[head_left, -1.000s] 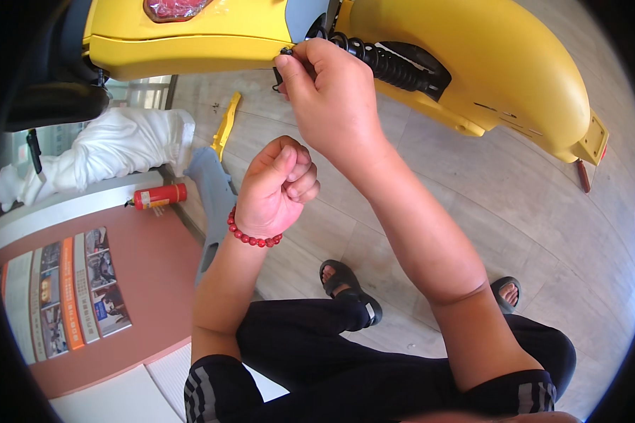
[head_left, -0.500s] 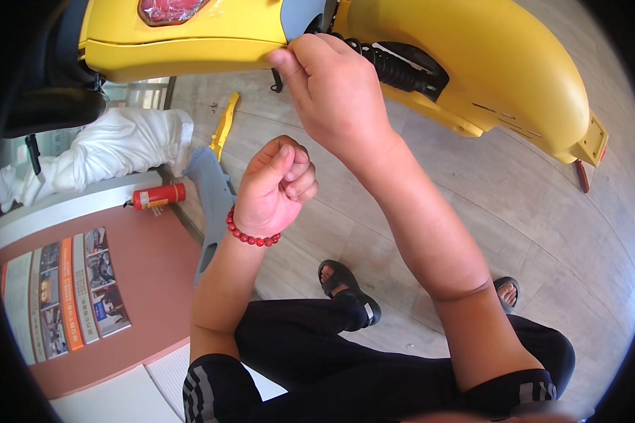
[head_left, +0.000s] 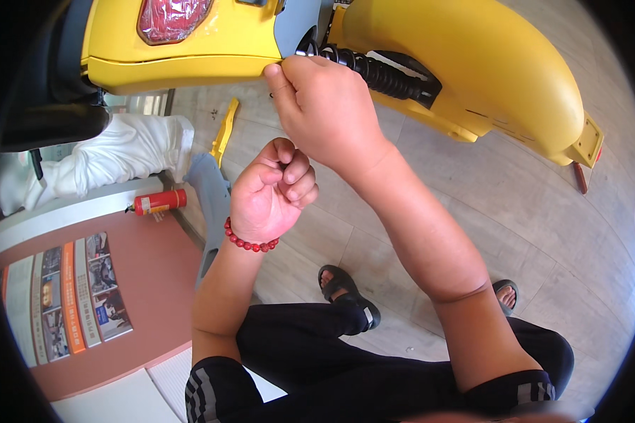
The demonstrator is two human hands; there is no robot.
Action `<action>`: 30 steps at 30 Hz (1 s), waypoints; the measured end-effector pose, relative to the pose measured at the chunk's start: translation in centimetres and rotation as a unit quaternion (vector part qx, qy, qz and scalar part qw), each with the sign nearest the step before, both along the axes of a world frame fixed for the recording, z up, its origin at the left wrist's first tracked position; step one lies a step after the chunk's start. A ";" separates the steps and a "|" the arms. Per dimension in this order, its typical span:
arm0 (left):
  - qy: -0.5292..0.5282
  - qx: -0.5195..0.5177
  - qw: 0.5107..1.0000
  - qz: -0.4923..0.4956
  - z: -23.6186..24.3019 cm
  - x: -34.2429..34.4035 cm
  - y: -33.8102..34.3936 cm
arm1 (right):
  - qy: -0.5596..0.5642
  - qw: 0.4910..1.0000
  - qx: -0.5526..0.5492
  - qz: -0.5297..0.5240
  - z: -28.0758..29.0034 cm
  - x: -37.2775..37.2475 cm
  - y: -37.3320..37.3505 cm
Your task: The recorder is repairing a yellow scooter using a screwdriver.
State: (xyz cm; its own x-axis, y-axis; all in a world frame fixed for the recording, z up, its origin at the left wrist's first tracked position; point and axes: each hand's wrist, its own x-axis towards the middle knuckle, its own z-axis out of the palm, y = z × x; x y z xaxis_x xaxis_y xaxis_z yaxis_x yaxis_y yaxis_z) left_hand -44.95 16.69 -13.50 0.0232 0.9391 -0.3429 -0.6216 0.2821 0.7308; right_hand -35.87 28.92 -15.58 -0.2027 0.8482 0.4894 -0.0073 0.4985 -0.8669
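A yellow scooter's tail panel (head_left: 190,53) with a red tail lamp (head_left: 171,17) hangs over the floor at the top. Beside it are a black coil spring (head_left: 374,67) and the yellow rear fender (head_left: 473,77). My right hand (head_left: 328,113) reaches up to the panel's lower edge, its fingertips pinched there on a small dark part (head_left: 272,94) that is barely visible. My left hand (head_left: 271,190), with a red bead bracelet (head_left: 250,243) on the wrist, is curled in a fist just below the right hand; whether it holds anything is hidden.
On the grey plank floor lie a loose yellow trim piece (head_left: 224,130), a grey panel (head_left: 208,187) and a red fire extinguisher (head_left: 159,202). A white wrapped bundle (head_left: 113,158) is at the left. My sandalled feet (head_left: 346,292) are below.
My right hand has stayed pinched at the panel's lower edge, shifting only slightly. The left fist has barely moved.
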 end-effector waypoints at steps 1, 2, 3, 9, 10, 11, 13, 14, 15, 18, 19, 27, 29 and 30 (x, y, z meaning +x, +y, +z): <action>-0.014 0.010 1.000 0.000 -0.1 0.0 0.1 | 0.009 1.000 -0.001 0.019 -0.3 0.0 0.2; -0.028 0.019 0.999 0.000 -0.2 0.1 0.2 | 0.009 1.000 -0.001 0.018 -0.6 0.0 0.4; -0.028 0.019 0.999 0.000 -0.2 0.2 0.2 | 0.012 0.999 0.005 0.045 -1.0 0.1 0.7; 0.022 0.036 0.999 0.000 0.1 0.2 0.7 | 0.132 0.916 -0.212 0.315 -1.0 3.5 0.3; 0.076 0.045 0.996 -0.002 0.2 0.3 0.7 | 0.165 0.854 -0.269 0.414 -0.6 4.5 -0.1; 0.131 0.054 0.990 -0.004 0.4 0.4 0.7 | 0.140 0.825 -0.268 0.477 -0.2 5.5 -0.2; 0.154 0.058 0.986 0.033 1.1 1.5 1.4 | 0.104 0.887 -0.164 0.418 0.8 6.0 -0.3; 0.176 0.062 0.980 0.071 1.5 2.0 1.8 | 0.065 0.932 -0.058 0.352 1.3 6.3 -0.3; 0.161 0.080 0.980 0.084 1.6 2.2 1.8 | 0.069 0.934 -0.061 0.345 1.8 6.6 -0.5; 0.172 0.074 0.970 0.156 2.3 3.4 2.3 | 0.027 0.969 -0.022 0.243 3.7 7.2 -1.0; 0.157 0.103 0.970 0.153 2.8 3.9 2.5 | 0.028 0.973 -0.025 0.226 4.5 7.7 -1.2; 0.162 0.131 0.964 0.163 8.7 7.9 5.7 | 0.015 0.980 0.060 0.192 10.6 12.4 1.7; 0.158 0.132 0.971 0.124 10.1 8.3 6.3 | -0.012 0.981 0.091 0.173 11.8 13.3 2.4; 0.160 0.134 0.970 0.127 10.5 8.3 6.3 | -0.010 0.980 0.094 0.176 12.4 13.7 2.6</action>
State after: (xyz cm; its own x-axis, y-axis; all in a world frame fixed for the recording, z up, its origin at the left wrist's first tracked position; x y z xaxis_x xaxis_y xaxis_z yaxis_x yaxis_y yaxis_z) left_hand -36.64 23.02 -2.96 -0.2874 0.9571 -0.0364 -0.3748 -0.0774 0.9239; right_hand -22.13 31.52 -3.17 -0.4777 0.6190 0.6234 -0.1916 0.6191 -0.7616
